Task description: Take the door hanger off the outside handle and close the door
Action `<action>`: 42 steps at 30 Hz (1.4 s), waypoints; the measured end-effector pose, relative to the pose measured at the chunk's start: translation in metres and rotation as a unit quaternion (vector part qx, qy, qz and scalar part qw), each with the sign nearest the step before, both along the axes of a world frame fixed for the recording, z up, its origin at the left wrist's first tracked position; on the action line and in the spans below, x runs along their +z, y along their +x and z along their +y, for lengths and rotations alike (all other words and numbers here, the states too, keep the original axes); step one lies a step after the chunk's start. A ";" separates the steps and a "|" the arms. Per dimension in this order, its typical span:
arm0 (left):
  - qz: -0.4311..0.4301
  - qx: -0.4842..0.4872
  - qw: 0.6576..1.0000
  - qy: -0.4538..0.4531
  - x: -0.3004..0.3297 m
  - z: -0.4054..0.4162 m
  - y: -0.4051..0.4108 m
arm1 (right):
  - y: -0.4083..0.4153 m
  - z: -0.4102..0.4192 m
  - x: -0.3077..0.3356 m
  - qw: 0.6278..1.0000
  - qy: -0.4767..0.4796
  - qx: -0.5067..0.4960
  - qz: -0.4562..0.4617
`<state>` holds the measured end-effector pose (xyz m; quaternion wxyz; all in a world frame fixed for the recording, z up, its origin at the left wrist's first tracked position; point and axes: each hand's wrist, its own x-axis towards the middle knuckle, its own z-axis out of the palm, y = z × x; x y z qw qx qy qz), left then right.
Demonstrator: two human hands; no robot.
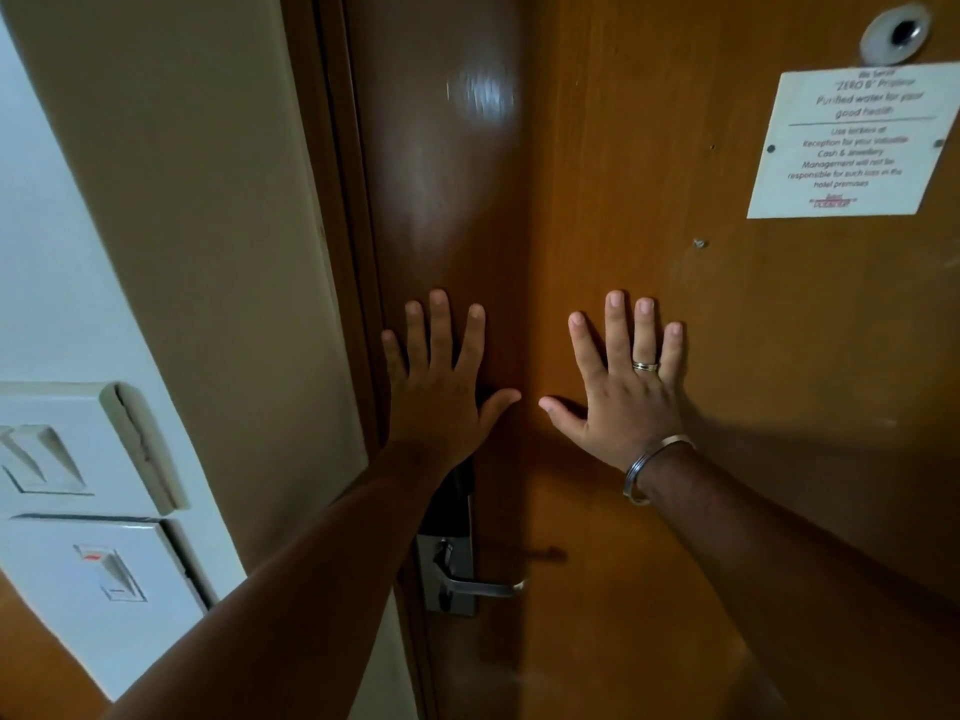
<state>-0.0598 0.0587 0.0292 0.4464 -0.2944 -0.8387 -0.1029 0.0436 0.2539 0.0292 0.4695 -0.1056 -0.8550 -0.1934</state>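
The brown wooden door [675,589] fills the middle and right of the head view, seen from the inside. My left hand [441,387] lies flat on it near the frame, fingers spread. My right hand [623,387] lies flat beside it, with a ring and a metal bangle at the wrist. Both palms press on the wood and hold nothing. The silver inside lever handle [483,587] on its lock plate [447,574] sits below my left wrist. No door hanger shows anywhere, and the outside handle is hidden behind the door.
A white printed notice [847,142] and a peephole [896,36] are at the door's upper right. The dark door frame [348,200] meets a cream wall [197,226] on the left. White switch plates [83,511] stand at the lower left.
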 end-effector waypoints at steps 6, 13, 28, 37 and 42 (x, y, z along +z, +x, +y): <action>-0.010 0.002 1.000 -0.004 0.003 -0.002 0.003 | 0.004 -0.003 0.003 1.000 -0.005 -0.003 -0.009; -0.012 -0.003 1.000 -0.003 0.002 -0.002 -0.001 | 0.001 0.001 0.000 1.000 -0.001 -0.005 -0.025; -0.080 0.003 0.996 -0.031 0.010 -0.011 0.025 | 0.030 -0.019 0.018 0.993 -0.045 -0.044 -0.096; -0.099 0.016 0.994 -0.044 0.010 -0.007 0.019 | 0.028 -0.021 0.024 0.989 -0.069 -0.053 -0.118; -0.116 0.010 0.993 -0.038 0.016 -0.010 0.032 | 0.036 -0.033 0.031 0.985 -0.100 -0.039 -0.133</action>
